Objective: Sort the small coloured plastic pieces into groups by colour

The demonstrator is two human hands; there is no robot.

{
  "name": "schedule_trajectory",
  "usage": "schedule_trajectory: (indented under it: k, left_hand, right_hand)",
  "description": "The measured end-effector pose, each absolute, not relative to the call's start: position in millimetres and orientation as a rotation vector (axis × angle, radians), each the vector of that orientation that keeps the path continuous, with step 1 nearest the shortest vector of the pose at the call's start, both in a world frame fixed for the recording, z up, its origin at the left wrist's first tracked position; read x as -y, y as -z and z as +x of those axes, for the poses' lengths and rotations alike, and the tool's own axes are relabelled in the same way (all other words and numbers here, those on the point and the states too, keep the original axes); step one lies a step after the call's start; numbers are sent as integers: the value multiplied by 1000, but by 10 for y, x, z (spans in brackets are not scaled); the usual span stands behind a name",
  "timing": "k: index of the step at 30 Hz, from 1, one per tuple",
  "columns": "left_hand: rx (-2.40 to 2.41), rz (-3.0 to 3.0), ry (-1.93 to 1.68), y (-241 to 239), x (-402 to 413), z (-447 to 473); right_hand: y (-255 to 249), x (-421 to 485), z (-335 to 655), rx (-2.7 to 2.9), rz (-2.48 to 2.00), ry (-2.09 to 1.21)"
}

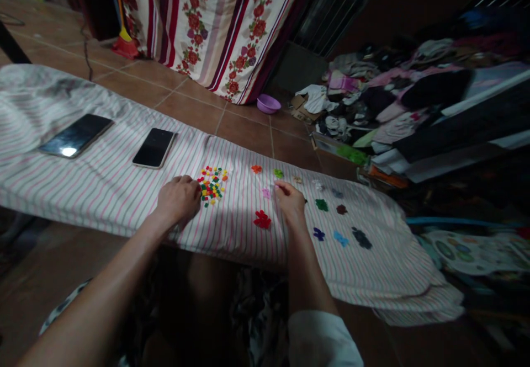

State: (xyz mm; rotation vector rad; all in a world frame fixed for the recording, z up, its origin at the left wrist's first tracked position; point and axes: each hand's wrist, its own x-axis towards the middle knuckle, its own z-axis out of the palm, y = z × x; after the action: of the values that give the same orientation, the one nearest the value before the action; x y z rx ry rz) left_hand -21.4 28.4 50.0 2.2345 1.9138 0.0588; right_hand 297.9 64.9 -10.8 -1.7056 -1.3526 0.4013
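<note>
A mixed heap of tiny coloured pieces [212, 184] lies on a striped cloth [103, 185] covering a long low surface. My left hand [179, 200] rests curled at the heap's left edge, fingers closed at the pieces. My right hand [290, 203] is pinched near a small pink pile [266, 192]. Around it lie sorted piles: red [262, 219], orange [256, 169], light green [279, 173], dark green [322, 205], blue [318, 234], light blue [341, 239] and dark grey [361, 238]. What either hand pinches is too small to see.
Two dark phones [154, 148] [77, 135] lie on the cloth to the left. Beyond it are a tiled floor, a floral striped curtain [215, 25], a purple bowl [268, 103] and a heap of clothes [393, 96] at the right.
</note>
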Motion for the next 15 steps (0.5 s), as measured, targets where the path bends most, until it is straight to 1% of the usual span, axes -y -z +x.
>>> schedule_trajectory:
  k: [5,9,12,15]
  left_hand:
    - [-2006,2203,-151,-572,-282,-169]
    - [-1930,2248,-359,-565,-273,-142]
    - [-1617,2288,-620,-605,-223,-78]
    - [-1151,2292,-839,-822,-64,82]
  right_hand:
    - [159,-610,2947,1475,-1807,-353]
    - [160,-607,2888,1585,-1821,-326]
    - [128,-640,2844,1679,-1838,-310]
    - [117,-683,2820,1761,-1771,-319]
